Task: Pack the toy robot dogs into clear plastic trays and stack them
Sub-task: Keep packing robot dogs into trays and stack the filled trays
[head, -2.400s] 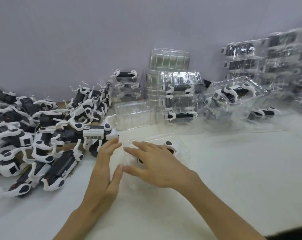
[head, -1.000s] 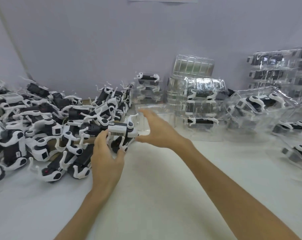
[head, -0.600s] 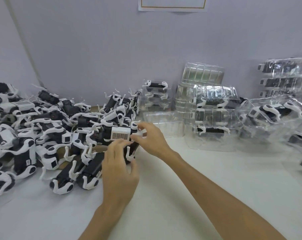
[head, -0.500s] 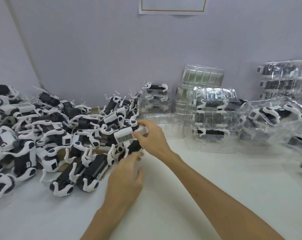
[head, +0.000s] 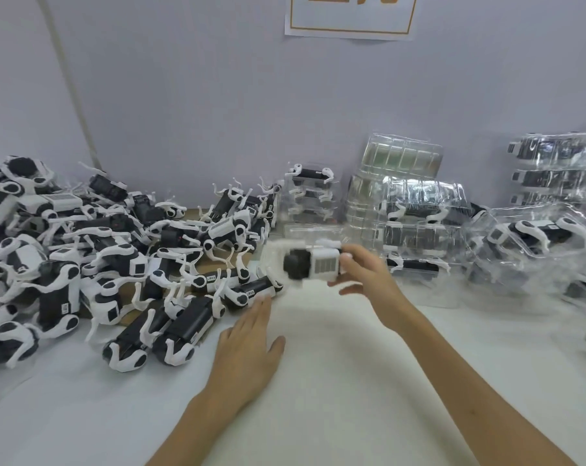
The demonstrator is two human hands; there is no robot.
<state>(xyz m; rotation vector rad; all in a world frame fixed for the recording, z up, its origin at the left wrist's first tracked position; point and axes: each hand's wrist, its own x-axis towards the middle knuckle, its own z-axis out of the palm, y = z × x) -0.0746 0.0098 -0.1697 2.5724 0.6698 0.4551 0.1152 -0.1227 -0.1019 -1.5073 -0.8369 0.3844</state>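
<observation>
One toy robot dog (head: 310, 264) pinched in your right grip (head: 365, 280) | left grip (head: 248, 348) flat, empty | risk: fingertip hold slips.

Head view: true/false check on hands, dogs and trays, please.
1. The right-hand grip holds a black-and-white toy robot dog. True.
2. The left-hand grip pinches a clear plastic tray. False: it is open with straight fingers and holds nothing, beside the edge of the pile.
3. The loose pile of toy dogs lies on the person's left side of the white table. True.
4. The packed clear plastic trays are stacked at the near table edge. False: they stand at the back, by the grey wall.
</observation>
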